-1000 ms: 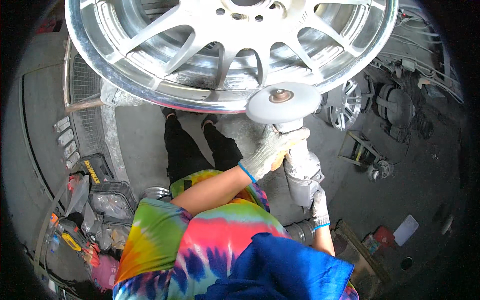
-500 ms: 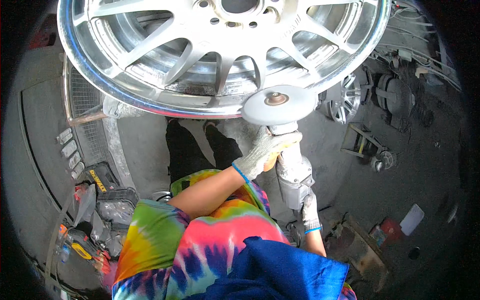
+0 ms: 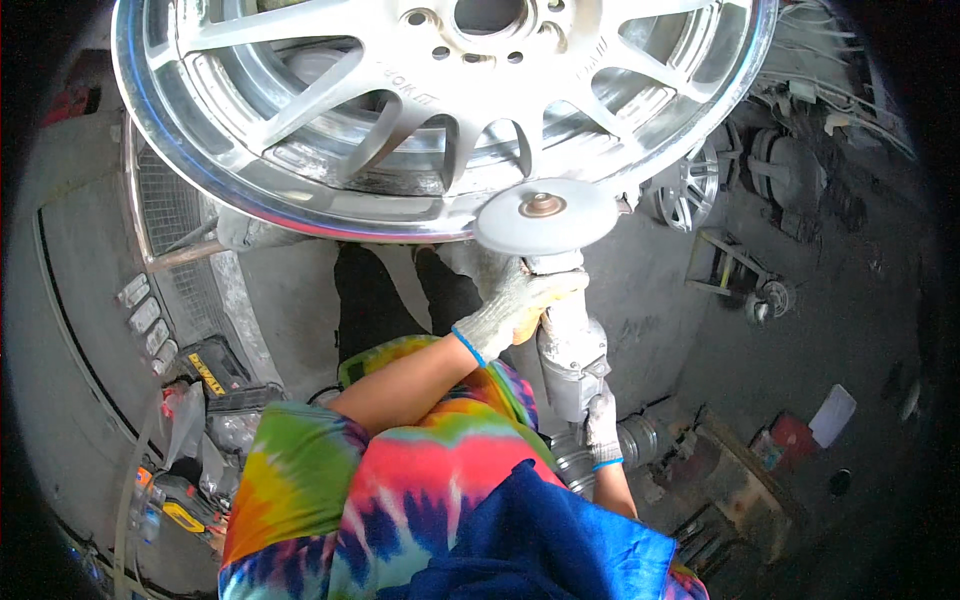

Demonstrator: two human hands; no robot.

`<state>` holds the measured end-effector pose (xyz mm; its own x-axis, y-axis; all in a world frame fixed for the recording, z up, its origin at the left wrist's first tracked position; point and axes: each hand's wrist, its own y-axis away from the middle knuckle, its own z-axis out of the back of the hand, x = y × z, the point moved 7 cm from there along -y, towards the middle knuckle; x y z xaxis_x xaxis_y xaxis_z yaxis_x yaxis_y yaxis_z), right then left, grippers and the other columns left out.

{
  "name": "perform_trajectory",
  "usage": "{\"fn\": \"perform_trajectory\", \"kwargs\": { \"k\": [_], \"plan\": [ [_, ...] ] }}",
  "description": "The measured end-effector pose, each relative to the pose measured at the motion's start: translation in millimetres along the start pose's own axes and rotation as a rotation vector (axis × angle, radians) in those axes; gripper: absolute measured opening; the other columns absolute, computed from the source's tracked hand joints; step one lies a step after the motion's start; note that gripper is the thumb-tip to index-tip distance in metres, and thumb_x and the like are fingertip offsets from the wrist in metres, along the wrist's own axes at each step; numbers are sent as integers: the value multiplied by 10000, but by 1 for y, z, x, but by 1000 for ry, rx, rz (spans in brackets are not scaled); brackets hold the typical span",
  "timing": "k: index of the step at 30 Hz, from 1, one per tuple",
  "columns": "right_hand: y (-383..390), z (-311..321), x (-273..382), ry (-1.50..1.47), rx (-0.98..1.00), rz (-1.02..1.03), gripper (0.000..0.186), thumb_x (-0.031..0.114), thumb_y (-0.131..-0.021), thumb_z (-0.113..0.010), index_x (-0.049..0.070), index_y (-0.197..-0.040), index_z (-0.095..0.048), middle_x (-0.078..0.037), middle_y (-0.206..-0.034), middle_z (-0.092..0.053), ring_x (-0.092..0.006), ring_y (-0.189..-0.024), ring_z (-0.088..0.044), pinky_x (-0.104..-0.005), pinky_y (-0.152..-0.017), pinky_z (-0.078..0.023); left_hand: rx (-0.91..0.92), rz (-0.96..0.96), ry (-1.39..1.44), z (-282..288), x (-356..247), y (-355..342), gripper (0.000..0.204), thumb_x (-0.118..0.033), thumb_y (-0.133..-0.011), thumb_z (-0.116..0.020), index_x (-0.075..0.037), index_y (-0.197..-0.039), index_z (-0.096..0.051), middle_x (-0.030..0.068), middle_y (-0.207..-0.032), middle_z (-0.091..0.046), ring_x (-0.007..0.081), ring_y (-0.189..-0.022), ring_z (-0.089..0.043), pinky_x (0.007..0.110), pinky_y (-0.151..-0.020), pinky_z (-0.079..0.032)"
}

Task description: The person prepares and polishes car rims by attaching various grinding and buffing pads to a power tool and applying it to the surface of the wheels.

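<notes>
Silver multi-spoke alloy wheel (image 3: 440,110) face toward camera, grey angle grinder (image 3: 570,345) below it, its round disc (image 3: 545,215) flat against the wheel's lower rim.

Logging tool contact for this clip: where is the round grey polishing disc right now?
In the head view, the round grey polishing disc sits right of centre, against the lower rim of the large silver alloy wheel, just above the gloved left hand.

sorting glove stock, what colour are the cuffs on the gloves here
Blue cuffs on pale grey knit gloves, clearest on the left hand in the head view.
</notes>
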<state>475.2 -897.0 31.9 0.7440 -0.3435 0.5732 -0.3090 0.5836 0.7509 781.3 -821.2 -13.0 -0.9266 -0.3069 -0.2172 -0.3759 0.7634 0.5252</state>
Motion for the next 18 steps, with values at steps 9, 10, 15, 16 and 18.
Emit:
{"fn": "perform_trajectory", "kwargs": {
  "k": [9,10,15,16,18],
  "plan": [
    [20,-28,-24,-94,-59,-24,369,133,-845,-472,-11,-1180,-533,-19,-969,-577,-115,-815,-505,-263,-733,-459,-17,30,-5,15,-5,10,301,1,-737,-698,1,-1029,-624,86,-939,-663,160,-853,-642,271,-733,-519],
    [24,-38,-16,-108,-77,-16,384,171,-846,-496,-8,-1184,-533,-17,-956,-579,-116,-803,-507,-263,-727,-460,25,37,20,15,-7,12,300,5,-738,-694,4,-1030,-623,88,-941,-664,161,-851,-643,272,-735,-519],
    [34,-56,-32,-181,-101,-60,426,255,-849,-548,0,-1191,-537,-7,-910,-575,-116,-771,-514,-269,-708,-467,29,77,15,26,-11,19,288,13,-744,-690,8,-1024,-622,90,-927,-664,170,-841,-646,276,-729,-524],
    [36,-58,-36,-154,-112,-73,405,235,-852,-537,5,-1185,-542,-11,-915,-580,-116,-785,-523,-276,-711,-474,32,87,18,27,-12,20,282,14,-746,-690,9,-1020,-622,89,-920,-663,173,-838,-647,278,-726,-526],
    [39,-65,-44,-97,-124,-101,366,196,-857,-516,15,-1173,-552,-20,-924,-589,-118,-812,-543,-289,-717,-489,22,87,20,30,-17,24,285,18,-744,-691,7,-1021,-621,89,-916,-662,173,-837,-647,280,-722,-528]
  ]
}}
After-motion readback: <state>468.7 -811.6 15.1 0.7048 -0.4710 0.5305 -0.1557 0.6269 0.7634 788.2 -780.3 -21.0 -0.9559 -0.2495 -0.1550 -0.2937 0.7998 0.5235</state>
